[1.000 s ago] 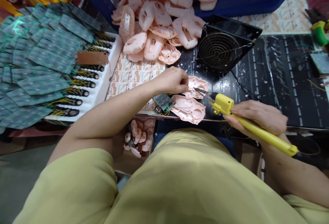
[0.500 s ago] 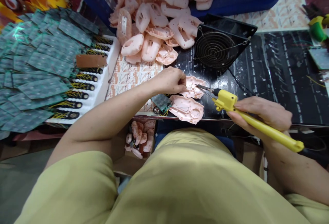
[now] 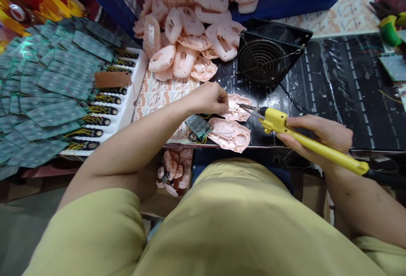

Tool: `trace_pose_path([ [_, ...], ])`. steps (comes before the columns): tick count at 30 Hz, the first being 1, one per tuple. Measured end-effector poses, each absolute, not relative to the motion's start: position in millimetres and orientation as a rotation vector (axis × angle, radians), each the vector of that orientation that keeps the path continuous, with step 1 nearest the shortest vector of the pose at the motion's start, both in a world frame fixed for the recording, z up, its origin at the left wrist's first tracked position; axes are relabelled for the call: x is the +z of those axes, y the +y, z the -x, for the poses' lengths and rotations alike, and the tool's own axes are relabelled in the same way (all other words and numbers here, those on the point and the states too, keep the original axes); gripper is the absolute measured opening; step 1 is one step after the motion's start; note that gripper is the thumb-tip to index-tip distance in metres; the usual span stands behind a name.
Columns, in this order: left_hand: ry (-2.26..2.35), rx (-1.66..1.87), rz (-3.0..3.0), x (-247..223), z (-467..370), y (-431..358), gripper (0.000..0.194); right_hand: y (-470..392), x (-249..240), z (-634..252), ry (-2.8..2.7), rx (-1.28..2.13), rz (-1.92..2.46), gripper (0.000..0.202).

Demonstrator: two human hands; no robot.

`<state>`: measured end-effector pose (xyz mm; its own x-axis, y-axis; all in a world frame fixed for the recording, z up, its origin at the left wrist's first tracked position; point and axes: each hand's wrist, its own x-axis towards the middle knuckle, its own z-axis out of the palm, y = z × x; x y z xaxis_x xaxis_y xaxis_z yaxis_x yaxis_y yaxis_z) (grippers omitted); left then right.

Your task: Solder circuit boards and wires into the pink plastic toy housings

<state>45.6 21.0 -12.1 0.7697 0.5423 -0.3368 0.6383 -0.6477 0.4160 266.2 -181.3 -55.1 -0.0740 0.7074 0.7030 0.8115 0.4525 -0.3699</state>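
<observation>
My right hand grips a yellow soldering iron with a trigger-style body. Its metal tip reaches over the farther pink plastic shell half. Closed fingers of my left hand are at the left end of that same shell; whatever they pinch is hidden. Nearer to me lies a second pink shell half, inner side up, with a round speaker grille and thin wires across it. Beside it, on the left, is a green circuit board with a small round speaker and yellow wires.
A black fan stands behind the work. Pink shells spill from a blue crate. At left, many circuit boards lie by a white foam tray. A box below the table edge holds pink parts. Green-handled pliers lie far right.
The view has shifted slightly. Both hands keep nearly the same pose, with the iron's tip still over the farther shell half.
</observation>
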Motion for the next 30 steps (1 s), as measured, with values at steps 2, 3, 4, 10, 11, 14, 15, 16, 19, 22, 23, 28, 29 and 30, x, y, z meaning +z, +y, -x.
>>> trace_pose_path([
  [2,0.883,-0.25,-2.439,-11.1,-47.5,21.3,0.006,-179.8,-56.1,-267.7,-1.843,-0.2,1.32,0.037],
  [3,0.875,-0.246,-2.443,-11.0,-48.2,21.5,0.006,-179.2,-56.9,-268.3,-1.847,-0.203,1.323,0.04],
  [4,0.865,-0.241,-2.447,-11.0,-48.6,21.9,0.006,-178.7,-58.0,-268.8,-1.847,-0.184,1.31,0.039],
  [10,0.874,-0.299,-2.471,-9.0,-52.1,22.1,0.007,-171.6,-65.5,-271.8,-1.823,0.039,1.154,0.024],
  [11,0.886,-0.322,-2.473,-7.7,-53.4,21.4,0.007,-169.5,-65.8,-272.7,-1.834,0.048,1.121,0.024],
  [14,0.936,-0.377,-2.472,-3.8,-57.4,19.2,0.009,-164.2,-63.5,-275.9,-1.882,0.06,1.046,0.027],
  [15,0.949,-0.386,-2.472,-3.0,-58.4,18.8,0.009,-163.5,-61.7,-276.7,-1.9,0.061,1.03,0.027],
  [16,0.953,-0.39,-2.47,-2.6,-59.0,18.7,0.009,-163.7,-59.4,-277.3,-1.911,0.06,1.024,0.027],
  [19,0.928,-0.373,-2.46,-4.5,-59.0,20.3,0.007,-168.9,-52.8,-277.3,-1.855,0.052,1.097,0.021],
  [22,0.898,-0.331,-2.45,-8.4,-57.8,23.2,0.006,-176.4,-52.5,-276.4,-1.738,0.039,1.229,0.02],
  [23,0.891,-0.32,-2.449,-9.4,-57.6,23.8,0.005,-178.0,-54.5,-276.4,-1.734,0.033,1.234,0.021],
  [28,0.906,-0.33,-2.462,-7.8,-59.2,22.3,0.004,-179.6,-69.1,-277.9,-1.755,-0.003,1.156,0.026],
  [29,0.927,-0.344,-2.464,-6.4,-59.8,21.6,0.004,-179.4,-70.9,-277.7,-1.736,-0.022,1.202,0.027],
  [30,0.942,-0.359,-2.465,-5.0,-60.4,20.8,0.005,-179.4,-72.2,-277.3,-1.717,-0.048,1.254,0.029],
])
